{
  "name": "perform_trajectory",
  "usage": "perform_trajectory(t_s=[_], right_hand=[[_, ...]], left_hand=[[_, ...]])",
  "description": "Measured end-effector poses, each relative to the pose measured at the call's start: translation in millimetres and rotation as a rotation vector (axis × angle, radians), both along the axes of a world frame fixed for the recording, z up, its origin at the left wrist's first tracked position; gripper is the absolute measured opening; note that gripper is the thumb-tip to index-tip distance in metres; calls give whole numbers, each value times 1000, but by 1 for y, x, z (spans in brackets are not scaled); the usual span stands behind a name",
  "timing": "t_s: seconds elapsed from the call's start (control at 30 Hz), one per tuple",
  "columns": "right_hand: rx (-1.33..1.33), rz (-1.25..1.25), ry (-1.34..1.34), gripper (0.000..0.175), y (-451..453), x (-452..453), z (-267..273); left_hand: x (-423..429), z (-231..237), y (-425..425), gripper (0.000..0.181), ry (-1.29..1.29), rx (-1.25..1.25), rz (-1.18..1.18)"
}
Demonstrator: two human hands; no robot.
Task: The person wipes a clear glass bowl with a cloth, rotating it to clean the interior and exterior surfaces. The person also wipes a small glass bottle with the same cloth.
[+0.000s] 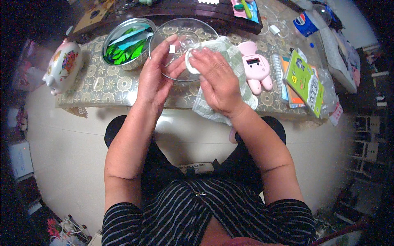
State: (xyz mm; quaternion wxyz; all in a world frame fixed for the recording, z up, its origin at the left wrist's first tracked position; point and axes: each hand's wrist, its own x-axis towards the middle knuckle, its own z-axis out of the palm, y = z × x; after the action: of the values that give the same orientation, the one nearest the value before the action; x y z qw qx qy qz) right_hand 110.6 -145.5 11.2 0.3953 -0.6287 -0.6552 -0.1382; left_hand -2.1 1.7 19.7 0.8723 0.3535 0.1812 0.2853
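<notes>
My left hand point(158, 69) holds a round clear glass lid point(184, 26) by its left side, with its fingers spread behind the glass. A small white square sticks to the lid. My right hand point(215, 80) presses a round white pad point(192, 63) against the lid's right part. Beneath my right hand a green-and-white checked cloth point(209, 109) lies on the table and hangs over its front edge. Left of the lid stands a steel-rimmed bowl point(127, 65) with bright green and pale blue pieces in it.
The patterned tablecloth point(123, 83) carries a floral piggy bank point(64, 67) at left. A pink bunny-shaped device point(256, 69), books point(304, 83) and a blue Pepsi cup point(305, 24) are at right. A dark raised board point(184, 10) runs along the back, with a white charger point(274, 29) beside it.
</notes>
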Motion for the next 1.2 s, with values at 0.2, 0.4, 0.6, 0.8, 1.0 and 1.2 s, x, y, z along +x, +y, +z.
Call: perform_trajectory(t_s=[0.2, 0.4, 0.6, 0.8, 1.0, 1.2], right_hand=[[47, -32, 50, 44, -2, 3, 9], [28, -25, 58, 43, -4, 5, 8], [9, -15, 274, 42, -4, 34, 5], [-22, -24, 267, 40, -6, 23, 1], [-18, -30, 30, 46, -3, -3, 3], [-55, 71, 18, 45, -6, -6, 5]], left_hand=[[-2, 2, 0, 40, -15, 2, -33], [-2, 10, 7, 43, -16, 2, -94], [-11, 19, -7, 49, 280, 212, -410], [-8, 9, -1, 44, 177, 120, -272], [0, -9, 12, 43, -17, -88, -60], [1, -7, 14, 43, -33, -100, -32]])
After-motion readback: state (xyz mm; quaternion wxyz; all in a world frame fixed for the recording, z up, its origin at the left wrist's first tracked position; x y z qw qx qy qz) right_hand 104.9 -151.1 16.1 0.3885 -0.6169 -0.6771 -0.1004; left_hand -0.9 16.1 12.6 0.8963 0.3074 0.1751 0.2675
